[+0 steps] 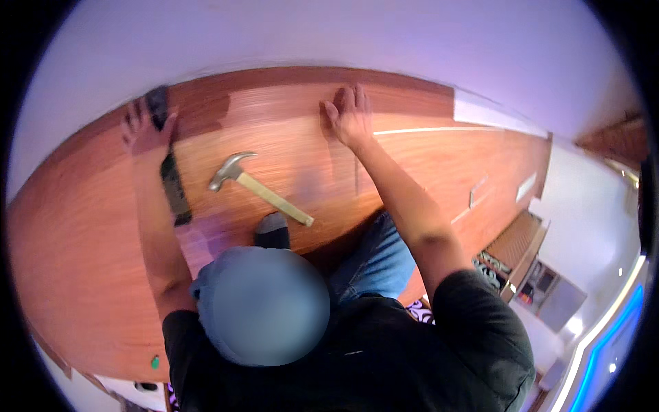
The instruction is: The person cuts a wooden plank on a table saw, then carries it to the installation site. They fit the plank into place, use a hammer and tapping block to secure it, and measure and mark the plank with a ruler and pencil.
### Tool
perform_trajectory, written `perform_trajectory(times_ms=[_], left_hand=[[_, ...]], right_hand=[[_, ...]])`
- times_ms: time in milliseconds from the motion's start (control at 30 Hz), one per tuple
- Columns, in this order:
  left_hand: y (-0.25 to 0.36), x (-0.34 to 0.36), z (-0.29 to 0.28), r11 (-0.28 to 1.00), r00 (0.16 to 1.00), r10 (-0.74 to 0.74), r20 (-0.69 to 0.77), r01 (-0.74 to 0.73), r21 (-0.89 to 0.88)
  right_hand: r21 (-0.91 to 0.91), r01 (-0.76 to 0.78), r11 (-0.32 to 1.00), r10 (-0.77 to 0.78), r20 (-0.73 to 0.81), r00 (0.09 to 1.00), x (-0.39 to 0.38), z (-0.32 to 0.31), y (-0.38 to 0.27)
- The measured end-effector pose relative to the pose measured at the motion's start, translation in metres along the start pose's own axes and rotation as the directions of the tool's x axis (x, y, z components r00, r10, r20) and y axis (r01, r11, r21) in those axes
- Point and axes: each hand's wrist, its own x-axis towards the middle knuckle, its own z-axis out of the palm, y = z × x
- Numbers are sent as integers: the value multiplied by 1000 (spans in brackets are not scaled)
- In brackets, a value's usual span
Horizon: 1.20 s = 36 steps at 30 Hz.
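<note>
Apparently, step in hand is seating wood-look floor along wall. Leftmost, person's left hand over dark bar, fingers splayed wide, not closed round it; exact contact too blurred to tell. Middle, claw hammer lying loose on floor, head toward left forearm. Farther right, right hand near wall, fingers extended, nothing visible in grasp. Next move likely calls for steadying bar, freeing one hand for hammer.
</note>
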Motion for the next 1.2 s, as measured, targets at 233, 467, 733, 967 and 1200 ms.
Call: perform_trajectory(times_ms=[233,467,733,967,1200], left_hand=[[-12,19,4,998,995,38,92,-42,36],[16,-2,-4,998,997,-49,66,47,35],[-11,0,6,982,992,26,-125,-49,-184],[-56,-30,-36,923,941,-331,74,339,-182],[-33,-90,-81,754,920,-308,242,391,-527]], right_hand=[[-188,-105,977,150,245,958,13,1,17],[-213,-48,976,126,371,920,23,-35,29],[115,53,992,-56,24,998,-120,-49,57],[144,108,984,-135,192,972,-215,-63,39],[343,232,910,-389,513,765,-204,27,-72]])
